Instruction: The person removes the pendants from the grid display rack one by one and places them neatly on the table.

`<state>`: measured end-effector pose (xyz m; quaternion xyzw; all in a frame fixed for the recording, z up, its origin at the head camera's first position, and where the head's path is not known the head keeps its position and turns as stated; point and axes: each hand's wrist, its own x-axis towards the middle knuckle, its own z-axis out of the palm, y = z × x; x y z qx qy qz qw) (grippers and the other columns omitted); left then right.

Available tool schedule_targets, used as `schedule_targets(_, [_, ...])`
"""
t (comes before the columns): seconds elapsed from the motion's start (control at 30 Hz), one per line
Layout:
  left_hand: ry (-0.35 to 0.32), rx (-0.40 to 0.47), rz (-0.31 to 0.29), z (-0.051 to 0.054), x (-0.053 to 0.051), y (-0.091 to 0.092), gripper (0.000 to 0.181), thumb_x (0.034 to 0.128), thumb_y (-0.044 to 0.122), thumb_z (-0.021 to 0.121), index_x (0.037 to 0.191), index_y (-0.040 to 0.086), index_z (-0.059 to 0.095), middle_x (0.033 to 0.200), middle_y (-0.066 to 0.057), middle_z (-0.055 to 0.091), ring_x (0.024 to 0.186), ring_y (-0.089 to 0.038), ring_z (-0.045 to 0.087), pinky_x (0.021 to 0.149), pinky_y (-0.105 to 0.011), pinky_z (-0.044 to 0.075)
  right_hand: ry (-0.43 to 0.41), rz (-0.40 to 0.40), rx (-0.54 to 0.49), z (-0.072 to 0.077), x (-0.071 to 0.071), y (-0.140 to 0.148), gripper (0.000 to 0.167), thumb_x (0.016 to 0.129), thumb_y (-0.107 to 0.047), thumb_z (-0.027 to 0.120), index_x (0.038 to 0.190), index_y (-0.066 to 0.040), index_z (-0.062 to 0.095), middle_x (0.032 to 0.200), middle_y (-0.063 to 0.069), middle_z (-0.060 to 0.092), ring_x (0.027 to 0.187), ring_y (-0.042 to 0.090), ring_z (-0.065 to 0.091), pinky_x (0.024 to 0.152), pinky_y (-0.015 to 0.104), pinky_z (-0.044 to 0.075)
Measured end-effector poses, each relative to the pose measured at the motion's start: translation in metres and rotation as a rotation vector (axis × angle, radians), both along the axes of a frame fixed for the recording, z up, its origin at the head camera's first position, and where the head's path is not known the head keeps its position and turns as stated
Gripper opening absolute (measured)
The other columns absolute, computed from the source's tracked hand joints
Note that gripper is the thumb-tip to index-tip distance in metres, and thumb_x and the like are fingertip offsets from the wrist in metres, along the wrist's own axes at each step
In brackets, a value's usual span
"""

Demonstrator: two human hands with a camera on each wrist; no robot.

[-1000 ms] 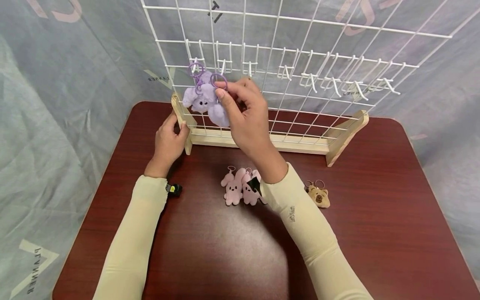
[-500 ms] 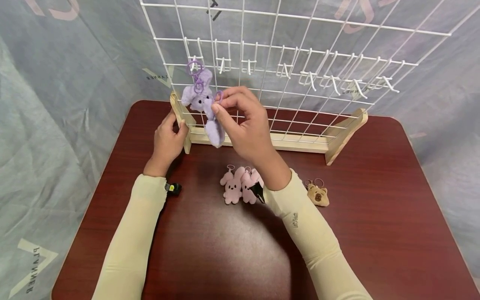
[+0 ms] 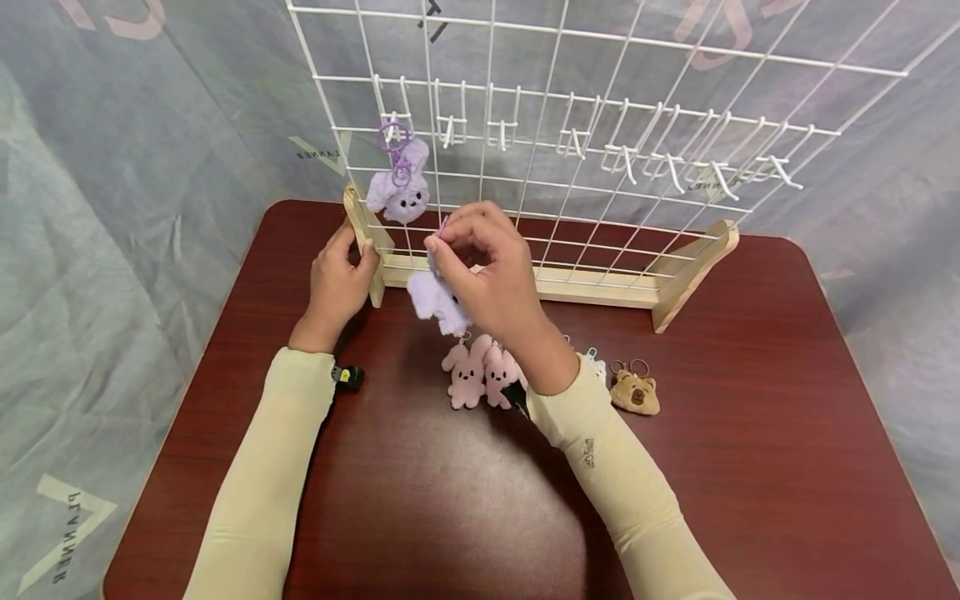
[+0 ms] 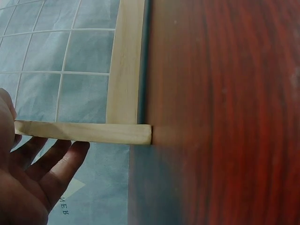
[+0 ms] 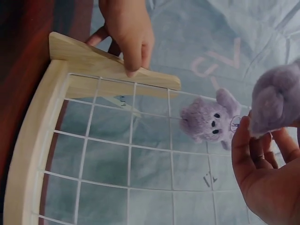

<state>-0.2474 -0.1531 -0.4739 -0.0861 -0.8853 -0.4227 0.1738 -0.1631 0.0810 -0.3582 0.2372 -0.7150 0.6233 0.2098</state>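
My left hand (image 3: pixel 341 287) grips the wooden side support (image 4: pixel 93 132) of a white wire grid rack, thumb on one face and fingers behind. Between thumb and fingertips, my right hand (image 3: pixel 495 271) pinches the ring of a lilac plush keychain (image 3: pixel 429 300). The plush dangles below the fingers, in front of the grid's lower left part, partly hidden by the hand. A second lilac plush keychain (image 3: pixel 405 196) hangs by its purple ring from the leftmost hook; its face shows in the right wrist view.
Several more white hooks (image 3: pixel 573 142) line the grid to the right. On the brown table (image 3: pixel 450 500) lie pink bunny plush keychains (image 3: pixel 467 379), a white plush (image 3: pixel 597 367) partly behind the right sleeve, and a brown bear plush (image 3: pixel 635 393) with rings.
My right hand has lowered the lilac plush keychain from beside the hanging one to below it, away from the hooks. The left hand has stayed on the side support.
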Motion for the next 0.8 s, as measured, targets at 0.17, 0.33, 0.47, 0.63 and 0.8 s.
schedule_targets(0.17, [-0.009, -0.004, -0.001, 0.0, 0.0, 0.0, 0.039, 0.1027, 0.03, 0.058, 0.135, 0.01, 0.065, 0.139, -0.015, 0.067, 0.124, -0.038, 0.066, 0.102, -0.06, 0.048, -0.061, -0.01, 0.031, -0.011, 0.002, 0.001, 0.008, 0.093, -0.002, 0.075, 0.089, 0.005, 0.074, 0.104, 0.016, 0.063, 0.086, 0.019, 0.061, 0.07, 0.021, 0.054])
schedule_targets(0.33, [-0.003, -0.007, 0.001, -0.001, 0.0, 0.0, 0.039, 0.103, 0.03, 0.058, 0.135, 0.009, 0.065, 0.14, -0.016, 0.067, 0.124, -0.038, 0.066, 0.102, -0.061, 0.049, -0.147, -0.026, 0.132, -0.022, 0.004, 0.001, 0.007, 0.093, -0.005, 0.075, 0.09, 0.001, 0.074, 0.111, 0.014, 0.065, 0.083, 0.019, 0.062, 0.071, 0.023, 0.055])
schedule_targets(0.47, [0.012, -0.002, -0.001, 0.001, 0.0, 0.0, 0.038, 0.1026, 0.029, 0.059, 0.133, 0.009, 0.066, 0.14, -0.016, 0.067, 0.124, -0.039, 0.066, 0.102, -0.061, 0.049, -0.191, -0.015, 0.196, -0.029, 0.005, -0.001, 0.007, 0.095, -0.008, 0.075, 0.091, -0.002, 0.073, 0.116, 0.012, 0.066, 0.081, 0.019, 0.063, 0.071, 0.025, 0.056])
schedule_targets(0.63, [0.007, -0.007, 0.002, -0.002, -0.001, 0.0, 0.037, 0.1031, 0.029, 0.058, 0.133, 0.009, 0.066, 0.139, -0.015, 0.068, 0.124, -0.039, 0.066, 0.102, -0.061, 0.048, -0.236, -0.012, 0.276, -0.035, 0.007, -0.002, 0.008, 0.1, -0.012, 0.071, 0.099, -0.004, 0.071, 0.114, 0.012, 0.073, 0.075, 0.017, 0.064, 0.069, 0.025, 0.055])
schedule_targets(0.8, [0.01, -0.003, 0.002, -0.001, 0.0, 0.001, 0.035, 0.1026, 0.028, 0.059, 0.131, 0.009, 0.066, 0.138, -0.015, 0.068, 0.124, -0.038, 0.066, 0.102, -0.061, 0.048, -0.307, -0.015, 0.356, -0.04, 0.01, -0.001, 0.01, 0.103, -0.016, 0.068, 0.105, -0.007, 0.071, 0.098, 0.007, 0.074, 0.075, 0.013, 0.062, 0.068, 0.024, 0.051])
